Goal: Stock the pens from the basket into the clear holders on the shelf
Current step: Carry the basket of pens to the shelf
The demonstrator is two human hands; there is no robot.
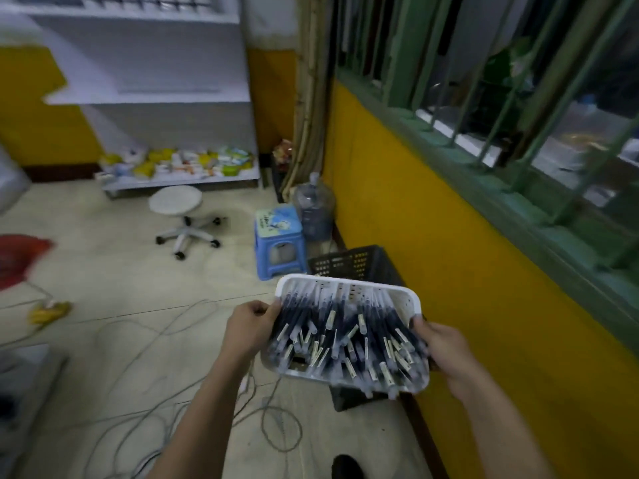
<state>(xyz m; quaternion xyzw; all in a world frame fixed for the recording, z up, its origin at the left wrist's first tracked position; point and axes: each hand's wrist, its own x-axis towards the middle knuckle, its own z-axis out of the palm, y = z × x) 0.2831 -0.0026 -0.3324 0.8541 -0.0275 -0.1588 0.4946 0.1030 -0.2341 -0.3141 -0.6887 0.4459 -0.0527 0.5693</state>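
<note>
A red bag (19, 257) lies on the floor at the far left, and a yellow object (48, 312) sits nearer, joined to grey cables (155, 340) that loop across the tiles. Behind them a white shelf (155, 95) stands against the back wall. Its middle level looks bare and its lowest level carries a jumble of yellow, green and white packets (179, 162). Something gridded sits on the top level, too blurred to tell what. A white swivel stool (176, 200) stands just in front of the shelf. To its right is a small blue stool (280, 236), with a large water bottle (313, 209) just behind it in the corner.

The left hand (250, 324) grips the left edge of a white basket (349, 282), its fingers curled over the rim. The basket is held in the air, tilted, above a black crate (349, 262) that stands on the floor by the wall. It is heaped with dark blue pens (345, 326), mostly lying lengthwise and crossing one another, many with pale labels. The right hand (442, 347) clamps the basket's right side, thumb on the rim and fingers underneath. Basket and pens are well apart from the shelf.

A dark shoe (347, 466) shows at the bottom edge. Along the right runs a yellow wall (449, 254) topped by green window bars (484, 98).
</note>
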